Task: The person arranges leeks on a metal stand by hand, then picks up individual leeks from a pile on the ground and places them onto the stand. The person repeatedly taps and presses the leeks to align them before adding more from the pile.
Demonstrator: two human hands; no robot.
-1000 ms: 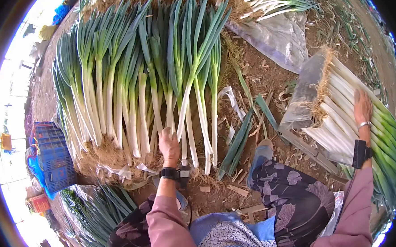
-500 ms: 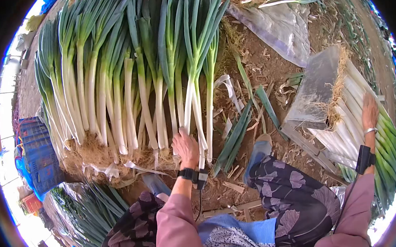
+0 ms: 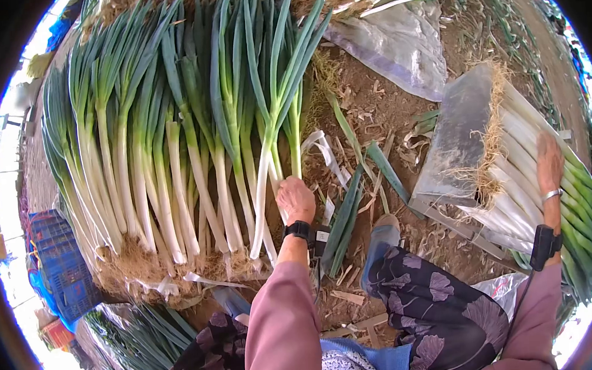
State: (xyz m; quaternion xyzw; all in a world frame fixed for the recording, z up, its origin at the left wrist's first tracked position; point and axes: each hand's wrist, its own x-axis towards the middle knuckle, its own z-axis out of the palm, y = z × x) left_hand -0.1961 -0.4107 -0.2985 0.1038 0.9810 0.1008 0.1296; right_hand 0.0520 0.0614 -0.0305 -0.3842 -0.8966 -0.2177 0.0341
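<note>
A broad row of green onions (image 3: pixel 174 158) lies on the ground in front of me, white stalks and roots toward me, green tops away. My left hand (image 3: pixel 295 198) is closed around the white stalks at the right end of that row. My right hand (image 3: pixel 549 161) rests flat, fingers together, on a second stack of green onions (image 3: pixel 545 205) lying on a grey sheet (image 3: pixel 464 136) at the right. Both wrists wear black bands.
A blue crate (image 3: pixel 56 264) stands at the left edge. More green onions (image 3: pixel 130 334) lie near my left knee. Cut leaves (image 3: pixel 351 209) and scraps litter the dirt. A plastic sheet (image 3: pixel 395 39) lies at the top right.
My left hand has moved right along the row's base, from the middle stalks to the right end, and closed on stalks there. My right hand stays on the right stack.
</note>
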